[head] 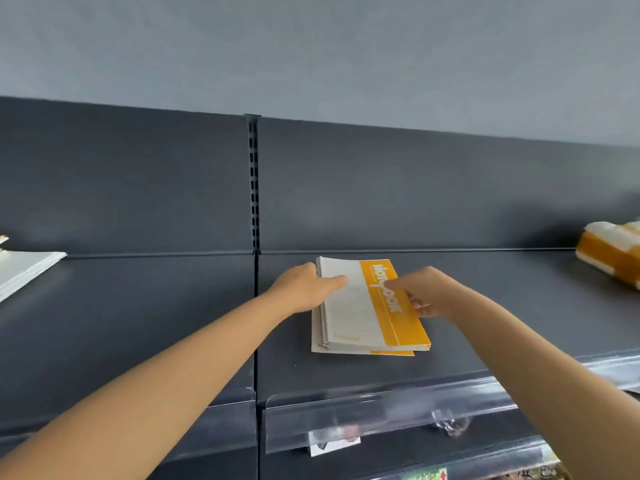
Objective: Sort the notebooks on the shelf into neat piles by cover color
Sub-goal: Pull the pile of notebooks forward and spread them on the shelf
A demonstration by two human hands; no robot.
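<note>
A small pile of white-and-orange notebooks (367, 313) lies flat on the dark shelf (485, 306), a little right of the middle upright. My left hand (308, 289) grips the pile's far left edge, thumb lying on the white cover. My right hand (426, 292) holds the pile's right side, thumb on the orange band and fingers curled under the edge. The lowest notebook sticks out at the front and left. Another white pile (24, 271) lies at the far left of the shelf. Orange-and-white notebooks (613, 254) are stacked at the far right.
A slotted upright (254, 185) divides the dark back panel in two. Along the shelf's front edge runs a clear plastic price rail (381, 420) with a small label (334, 443) clipped below. Bare shelf surface lies on both sides of the middle pile.
</note>
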